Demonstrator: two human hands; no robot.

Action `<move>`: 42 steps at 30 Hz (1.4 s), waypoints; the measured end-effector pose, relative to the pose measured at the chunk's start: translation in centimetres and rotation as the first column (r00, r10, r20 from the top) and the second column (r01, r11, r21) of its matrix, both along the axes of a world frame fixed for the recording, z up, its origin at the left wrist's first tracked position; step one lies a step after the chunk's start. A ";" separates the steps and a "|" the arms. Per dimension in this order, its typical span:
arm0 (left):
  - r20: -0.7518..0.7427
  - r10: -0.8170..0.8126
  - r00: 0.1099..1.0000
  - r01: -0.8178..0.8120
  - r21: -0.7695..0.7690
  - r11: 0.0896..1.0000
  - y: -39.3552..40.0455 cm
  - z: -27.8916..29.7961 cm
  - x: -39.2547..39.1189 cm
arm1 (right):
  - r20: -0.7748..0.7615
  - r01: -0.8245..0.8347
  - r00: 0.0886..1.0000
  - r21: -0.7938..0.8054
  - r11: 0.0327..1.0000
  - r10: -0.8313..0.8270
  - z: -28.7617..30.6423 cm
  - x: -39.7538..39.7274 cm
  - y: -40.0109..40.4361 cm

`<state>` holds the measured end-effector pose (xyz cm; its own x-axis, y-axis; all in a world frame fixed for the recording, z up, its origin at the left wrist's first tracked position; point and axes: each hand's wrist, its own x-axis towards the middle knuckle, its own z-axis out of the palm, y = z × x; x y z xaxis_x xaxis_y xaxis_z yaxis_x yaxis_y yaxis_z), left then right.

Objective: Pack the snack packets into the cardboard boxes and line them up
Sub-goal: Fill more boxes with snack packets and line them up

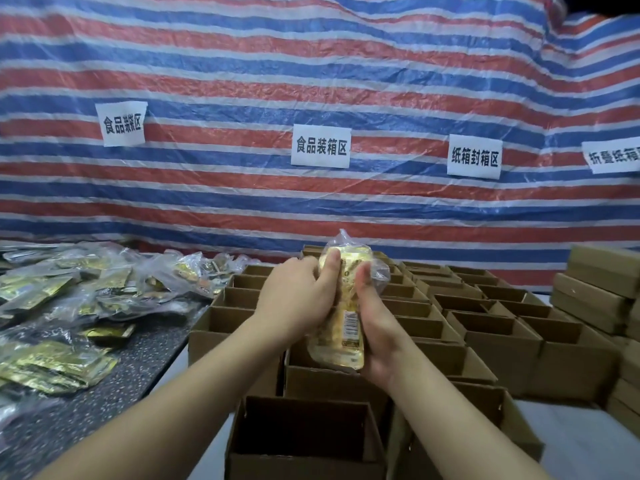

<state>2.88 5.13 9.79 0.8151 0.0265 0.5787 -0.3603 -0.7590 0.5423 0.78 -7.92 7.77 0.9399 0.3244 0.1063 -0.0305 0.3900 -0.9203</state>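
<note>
A gold snack packet bundle (346,306) in clear plastic wrap is held upright between both hands, above the rows of open cardboard boxes (485,327). My left hand (294,299) grips its upper left side, thumb across the front. My right hand (377,327) grips its right side and lower end, thumb pointing up along the front. The box right below the bundle (332,379) is open, and its inside is mostly hidden by my hands. The nearest box (301,441) stands open with a dark inside.
A heap of gold snack packets in clear bags (79,292) covers the dark speckled table (86,410) at the left. Closed cardboard boxes (595,289) are stacked at the right edge. A striped tarp (311,81) with paper signs hangs right behind the boxes.
</note>
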 end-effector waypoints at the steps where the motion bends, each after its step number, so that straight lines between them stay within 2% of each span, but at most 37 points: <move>1: 0.070 0.069 0.995 -0.068 -0.015 0.998 0.0 -0.1 0.2 | 0.000 -0.010 1.000 0.019 1.000 0.010 -0.1 -0.1 0.0; 3: 0.185 0.080 0.979 -0.076 -0.028 0.997 0.1 -0.2 0.3 | 0.031 0.008 0.999 -0.025 1.000 -0.007 -0.2 -0.3 0.2; 5: 0.118 -0.159 0.980 0.171 -0.100 0.980 0.0 0.1 0.5 | 0.089 0.081 0.994 -0.136 0.987 -0.069 -0.5 -0.4 0.5; 6: 0.062 -0.318 0.946 0.324 -0.197 0.925 -0.2 0.3 0.3 | 0.119 0.085 0.991 -0.141 0.986 -0.069 -0.7 -0.4 0.5; 7: 0.043 -0.423 0.905 0.415 -0.301 0.858 -0.5 0.2 0.3 | 0.129 0.040 0.991 -0.099 0.994 -0.027 -0.9 -0.5 0.5; 8: 0.067 -0.440 0.895 0.431 -0.375 0.820 -0.6 0.1 0.3 | 0.113 -0.029 0.993 -0.044 0.999 0.033 -0.9 -0.7 0.4; 11: 0.169 -0.359 0.918 0.395 -0.448 0.802 -0.8 -0.4 0.4 | 0.078 -0.206 0.976 0.048 0.977 0.202 -1.4 -1.3 -0.5; 14: 0.157 -0.357 0.921 0.390 -0.367 0.844 -0.3 -1.1 0.5 | 0.059 -0.189 0.980 -0.024 0.982 0.190 -2.3 -1.1 -1.3; 16: 0.128 -0.342 0.931 0.365 -0.308 0.878 0.6 -1.5 0.5 | 0.086 -0.118 0.987 -0.189 0.975 0.136 -2.6 -1.0 -1.6; 18: 0.112 -0.302 0.947 0.322 -0.319 0.891 2.4 -2.7 0.1 | 0.185 -0.016 0.978 -0.407 0.913 0.099 -3.1 -0.8 -1.8; 20: 0.029 -0.267 0.963 0.259 -0.370 0.892 4.4 -4.9 -0.5 | 0.273 0.037 0.952 -0.552 0.833 0.138 -3.6 -0.8 -2.1; 22: -0.119 -0.234 0.965 0.188 -0.306 0.933 6.3 -8.0 -1.2 | 0.297 0.013 0.923 -0.661 0.751 0.246 -4.1 -0.9 -2.4; 24: -0.316 -0.204 0.927 0.135 -0.227 0.964 7.5 -11.1 -1.8 | 0.253 -0.065 0.895 -0.740 0.669 0.367 -4.5 -0.9 -2.4; 25: -0.399 -0.202 0.895 0.110 -0.243 0.964 7.9 -12.5 -2.0 | 0.211 -0.110 0.885 -0.771 0.628 0.415 -4.8 -0.8 -2.4; 27: -0.506 -0.272 0.818 0.049 -0.410 0.911 8.3 -14.6 -2.5 | 0.111 -0.183 0.873 -0.828 0.530 0.474 -5.0 -0.7 -2.0; 29: -0.529 -0.347 0.774 -0.009 -0.557 0.830 8.5 -15.6 -2.6 | 0.050 -0.211 0.861 -0.870 0.446 0.506 -5.3 -0.3 -1.5; 32: -0.528 -0.326 0.784 -0.058 -0.585 0.809 8.5 -15.8 -2.4 | -0.002 -0.208 0.829 -0.929 0.306 0.559 -5.4 0.1 -0.5; 36: -0.515 -0.378 0.770 -0.068 -0.655 0.753 8.5 -15.6 -2.4 | -0.012 -0.153 0.804 -0.971 0.187 0.594 -5.4 0.3 0.8; 38: -0.505 -0.408 0.760 -0.044 -0.666 0.744 8.6 -15.8 -2.4 | -0.061 -0.192 0.820 -0.966 0.173 0.570 -5.4 0.4 0.7; 42: -0.548 -0.408 0.730 0.012 -0.586 0.810 9.1 -15.8 -2.4 | -0.195 -0.350 0.815 -0.916 0.196 0.545 -5.1 0.4 0.0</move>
<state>0.48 14.25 -6.04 0.9908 -0.0673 -0.1172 0.0980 -0.2399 0.9658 1.21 -7.96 2.67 0.6038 0.6623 -0.4435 0.2627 -0.6907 -0.6738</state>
